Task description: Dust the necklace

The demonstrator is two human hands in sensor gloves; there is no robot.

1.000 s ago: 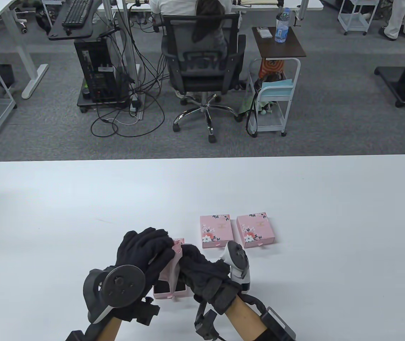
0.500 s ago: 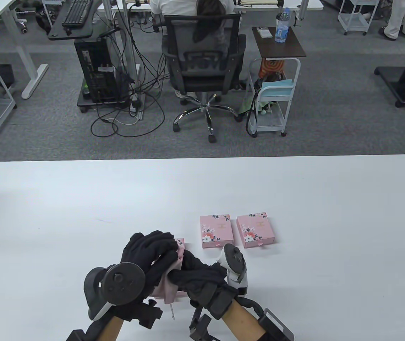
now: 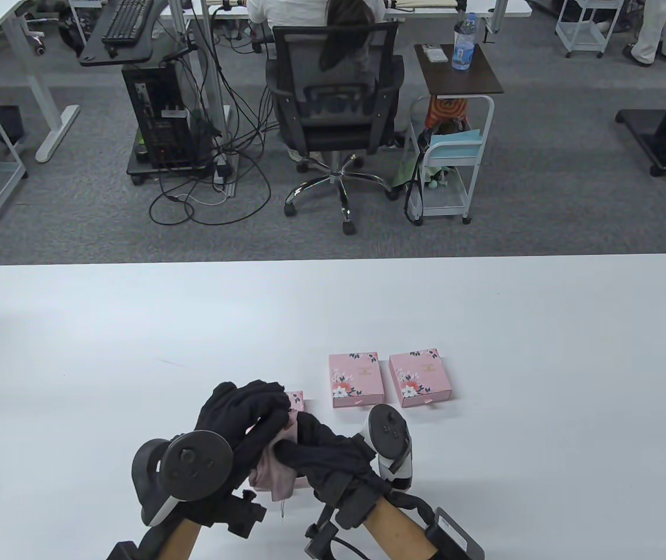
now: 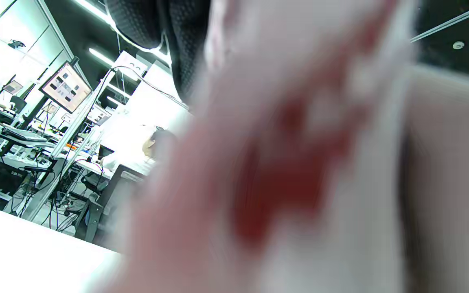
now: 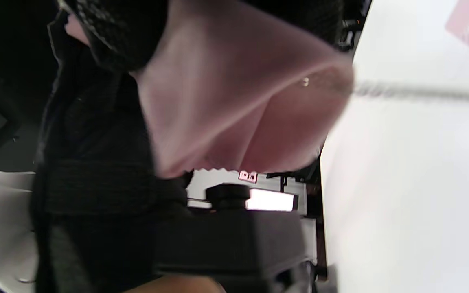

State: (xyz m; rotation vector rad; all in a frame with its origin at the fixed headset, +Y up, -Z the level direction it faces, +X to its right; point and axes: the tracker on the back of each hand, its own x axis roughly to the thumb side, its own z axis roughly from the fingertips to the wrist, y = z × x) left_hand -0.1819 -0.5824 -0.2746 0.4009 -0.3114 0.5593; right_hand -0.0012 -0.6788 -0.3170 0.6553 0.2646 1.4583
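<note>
Both knit-gloved hands, left [image 3: 245,408] and right [image 3: 324,452], clutching soft pink cloth [image 3: 277,475], thin chain [image 3: 282,511] dangling

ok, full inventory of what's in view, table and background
White table: 1, foreground.
Pink floral gift boxes: 2 closed, side by side, mid-table; a third mostly hidden behind the hands.
Pink cloth: 1, between the hands.
Thin silver chain: 1, hanging below the cloth.
Black office chair: 1, occupied, background.
Black computer tower: 1, floor.
White cart: 1, bottle on top.
Left hand, right hand: black gloves, both gripping the cloth.
</note>
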